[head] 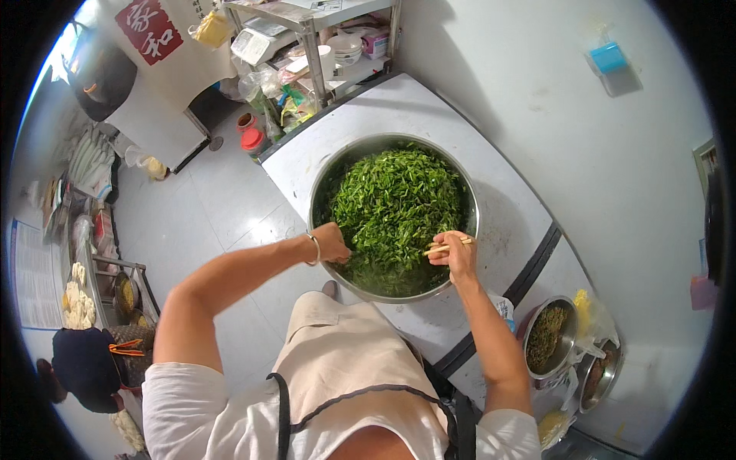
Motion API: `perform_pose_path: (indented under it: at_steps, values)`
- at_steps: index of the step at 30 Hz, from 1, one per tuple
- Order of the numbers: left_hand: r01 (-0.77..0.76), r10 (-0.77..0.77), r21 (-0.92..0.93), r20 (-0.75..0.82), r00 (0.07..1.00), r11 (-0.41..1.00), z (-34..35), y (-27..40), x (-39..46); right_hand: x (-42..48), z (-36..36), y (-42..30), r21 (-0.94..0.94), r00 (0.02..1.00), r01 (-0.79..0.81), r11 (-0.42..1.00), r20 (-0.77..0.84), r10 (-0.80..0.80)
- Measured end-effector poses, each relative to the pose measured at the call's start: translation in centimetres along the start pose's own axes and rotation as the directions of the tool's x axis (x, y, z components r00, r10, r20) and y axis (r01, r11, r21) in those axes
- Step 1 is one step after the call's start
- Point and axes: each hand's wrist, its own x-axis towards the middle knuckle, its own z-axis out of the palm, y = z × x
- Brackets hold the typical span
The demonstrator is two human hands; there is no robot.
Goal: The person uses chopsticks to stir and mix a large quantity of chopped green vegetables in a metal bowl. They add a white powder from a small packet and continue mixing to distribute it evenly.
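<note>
A large steel bowl (pixel 471 198) stands before me on a white table, heaped with chopped green chives or a similar leafy vegetable (pixel 397 201). My right hand (pixel 455 253) holds pale chopsticks (pixel 443 248) just inside the bowl's right side, with their tips pointing left over the greens. At the bowl's near-left side, my left hand (pixel 332 244) is curled, with its fingertips down by the greens. Whether anything lies in those curled fingers is hidden. A light bracelet (pixel 314 249) circles the left wrist.
Behind the bowl, a metal shelf (pixel 313 57) holds a scale and bowls. Right of me, a steel bowl of chopped food (pixel 546 336) stands beside another steel bowl (pixel 599 376) and plastic bags. Red-lidded jars (pixel 253 141) sit beyond the table (pixel 287 172). A person (pixel 86 368) is at left.
</note>
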Motion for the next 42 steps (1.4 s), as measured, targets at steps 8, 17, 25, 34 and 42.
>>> perform_pose_path:
  at_steps: [8,17,25,34,42]
  values:
    - [-0.405,0.443,0.206,-0.193,0.875,0.891,-6.2,3.4,0.4,-1.3,1.3,-11.8,-0.302,0.899,0.427,0.852,0.245,-0.364]
    - [-0.29,0.194,0.631,0.218,0.957,0.72,-5.3,1.9,0.4,-2.1,-3.0,-5.0,-0.412,0.982,-0.124,0.903,0.08,0.172]
    - [-0.246,0.246,0.001,-0.007,0.969,0.969,-2.4,1.5,1.0,-1.6,1.8,-3.4,-0.116,0.971,0.238,0.964,0.015,-0.238]
    - [-0.322,0.606,0.767,-0.108,0.788,0.555,-10.9,9.5,-6.3,-3.6,3.4,-16.9,-0.513,0.915,0.399,0.76,0.281,-0.291]
    - [-0.223,0.669,0.927,-0.041,0.742,0.303,-14.1,10.5,-6.2,-1.3,0.5,-16.5,-0.738,0.883,0.452,0.501,0.293,-0.366]
